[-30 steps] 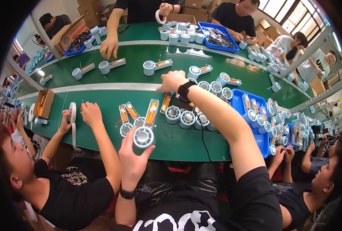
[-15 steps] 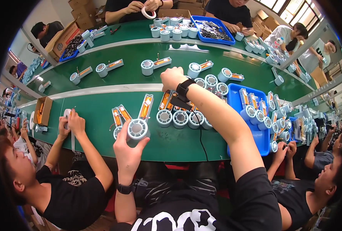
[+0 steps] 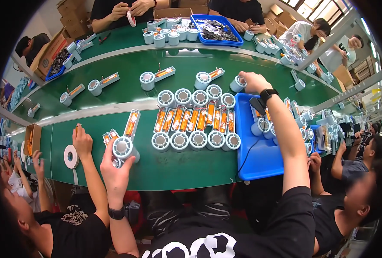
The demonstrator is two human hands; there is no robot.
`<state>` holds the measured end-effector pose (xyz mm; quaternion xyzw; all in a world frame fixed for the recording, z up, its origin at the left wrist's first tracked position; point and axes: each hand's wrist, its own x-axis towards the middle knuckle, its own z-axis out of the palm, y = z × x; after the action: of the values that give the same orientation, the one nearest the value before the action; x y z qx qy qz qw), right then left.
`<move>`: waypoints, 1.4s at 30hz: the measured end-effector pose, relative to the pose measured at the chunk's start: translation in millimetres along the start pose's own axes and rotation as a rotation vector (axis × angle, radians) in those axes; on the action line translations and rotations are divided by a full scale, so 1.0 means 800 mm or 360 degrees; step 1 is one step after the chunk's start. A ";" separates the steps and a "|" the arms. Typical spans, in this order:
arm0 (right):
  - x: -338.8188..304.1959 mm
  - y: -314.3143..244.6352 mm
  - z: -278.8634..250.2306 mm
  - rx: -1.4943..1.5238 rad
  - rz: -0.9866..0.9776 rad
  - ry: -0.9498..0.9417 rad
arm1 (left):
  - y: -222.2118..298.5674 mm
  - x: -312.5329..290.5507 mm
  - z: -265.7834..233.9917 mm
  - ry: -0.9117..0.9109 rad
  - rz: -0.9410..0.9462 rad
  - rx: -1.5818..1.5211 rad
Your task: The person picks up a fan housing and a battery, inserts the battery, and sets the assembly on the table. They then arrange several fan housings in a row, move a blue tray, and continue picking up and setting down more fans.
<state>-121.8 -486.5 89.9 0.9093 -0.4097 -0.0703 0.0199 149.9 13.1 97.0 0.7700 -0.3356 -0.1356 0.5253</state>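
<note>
My left hand (image 3: 116, 174) is closed round the round head of a light-blue handheld fan (image 3: 123, 147), whose open handle shows an orange battery and points away from me. Beside it, partly hidden by that hand, lie other fan parts (image 3: 110, 136). My right arm reaches far across a blue tray (image 3: 259, 165). At its end my right hand (image 3: 255, 82) grips the head of another light-blue fan (image 3: 238, 84) by the belt, its fingertips on the rim. Between my hands, several fans (image 3: 198, 140) lie in two facing rows with handles interleaved, orange batteries showing.
More fans (image 3: 147, 81) sit spaced along the green belt ahead. A neighbour's hand (image 3: 82, 139) is at the left near a roll of white tape (image 3: 71, 156). Across the belt stands a blue tray of dark parts (image 3: 219, 32). A black cable (image 3: 249, 150) hangs from my right wrist.
My right hand has moved from above the fan rows to a fan farther right. My left hand still holds its fan. The neighbour's tape roll now rests on the table.
</note>
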 end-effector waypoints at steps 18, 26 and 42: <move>-0.075 -0.046 -0.120 0.0484 -0.0405 0.0696 | -0.018 0.085 0.055 -0.1014 0.0187 0.0697; -0.072 -0.326 -0.204 0.0977 -0.0702 0.0671 | -0.039 0.070 0.028 -0.0895 0.0317 0.0834; 0.047 -0.457 -0.046 -0.0094 -0.0410 -0.0070 | -0.036 -0.027 -0.041 -0.0070 0.0499 0.1074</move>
<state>179.5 -272.6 87.5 0.9516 -0.2878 -0.1042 0.0284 163.3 57.3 81.2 0.8360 -0.4865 0.0484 0.2491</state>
